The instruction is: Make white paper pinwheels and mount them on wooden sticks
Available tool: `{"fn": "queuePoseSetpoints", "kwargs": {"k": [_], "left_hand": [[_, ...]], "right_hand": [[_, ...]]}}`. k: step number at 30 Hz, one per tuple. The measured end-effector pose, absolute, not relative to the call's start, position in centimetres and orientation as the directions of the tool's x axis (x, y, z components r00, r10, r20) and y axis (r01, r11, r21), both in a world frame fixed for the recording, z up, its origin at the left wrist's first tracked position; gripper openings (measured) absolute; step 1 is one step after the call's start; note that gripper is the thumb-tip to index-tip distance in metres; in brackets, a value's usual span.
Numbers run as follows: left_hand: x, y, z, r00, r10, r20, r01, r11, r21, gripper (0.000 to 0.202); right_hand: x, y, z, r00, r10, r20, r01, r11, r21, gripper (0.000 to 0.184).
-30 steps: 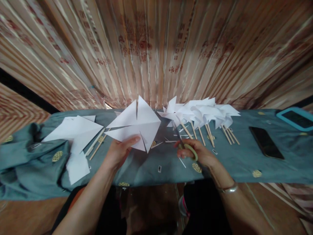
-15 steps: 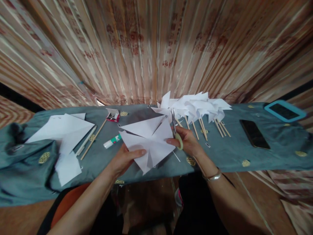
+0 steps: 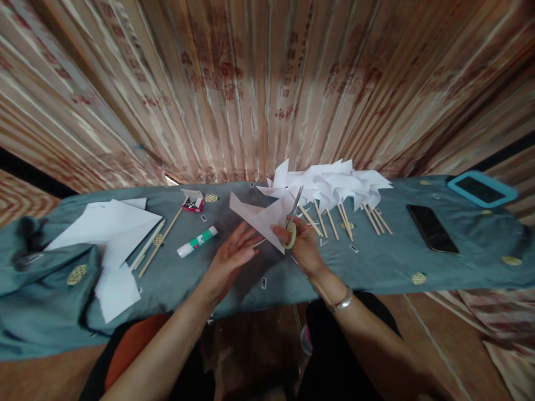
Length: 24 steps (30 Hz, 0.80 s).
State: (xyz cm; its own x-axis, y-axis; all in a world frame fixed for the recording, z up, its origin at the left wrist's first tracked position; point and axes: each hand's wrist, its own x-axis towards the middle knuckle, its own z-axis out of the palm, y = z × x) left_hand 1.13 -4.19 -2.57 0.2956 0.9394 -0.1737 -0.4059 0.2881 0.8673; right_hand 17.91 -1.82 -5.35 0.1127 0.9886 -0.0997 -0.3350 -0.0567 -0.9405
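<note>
Head camera: glue stick (image 3: 197,241) lying to the left, paper pinwheels (image 3: 334,184) bunched beyond the right hand (image 3: 307,248). That hand pinches white paper (image 3: 259,219) and grips scissors (image 3: 292,236); left hand (image 3: 229,256) just beside, fingers parted.

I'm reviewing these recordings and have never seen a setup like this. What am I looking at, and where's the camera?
There's no machine: these are a person's bare hands, filmed by a camera worn on the head, looking forward and down. The right hand holds scissors and white paper. The left hand is open beside that paper; whether it touches is unclear. On the grey-green cloth lie loose sheets, a wooden stick, a glue stick, a small red box, paper pinwheels and a dark phone.
</note>
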Motion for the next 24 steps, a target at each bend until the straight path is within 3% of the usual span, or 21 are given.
{"fn": "queuePoseSetpoints", "kwargs": {"k": [3,11,16,24], "left_hand": [[2.0,-4.2,-3.0,0.240,0.962,-0.130,-0.388,0.218,0.895,0.055],[2.4,-3.5,-3.7,-0.053,0.977,-0.208,-0.301,0.183,0.936,0.028],[1.9,-3.0,-3.3,-0.176,0.974,-0.142,-0.208,0.104,0.973,0.019],[-0.6,-0.9,-2.6,-0.377,0.925,0.040,-0.151,-0.103,0.983,0.027]], "right_hand": [[17.2,-2.0,-5.3,0.086,0.995,-0.059,-0.279,-0.032,-0.960,0.035],[16.5,-2.2,-6.0,0.032,0.999,-0.015,-0.229,-0.007,-0.973,0.032],[16.4,-2.7,-5.4,-0.024,0.999,-0.031,-0.185,-0.035,-0.982,0.036],[16.7,-5.0,-5.2,-0.417,0.901,-0.124,-0.040,-0.154,-0.987,0.052]]}}
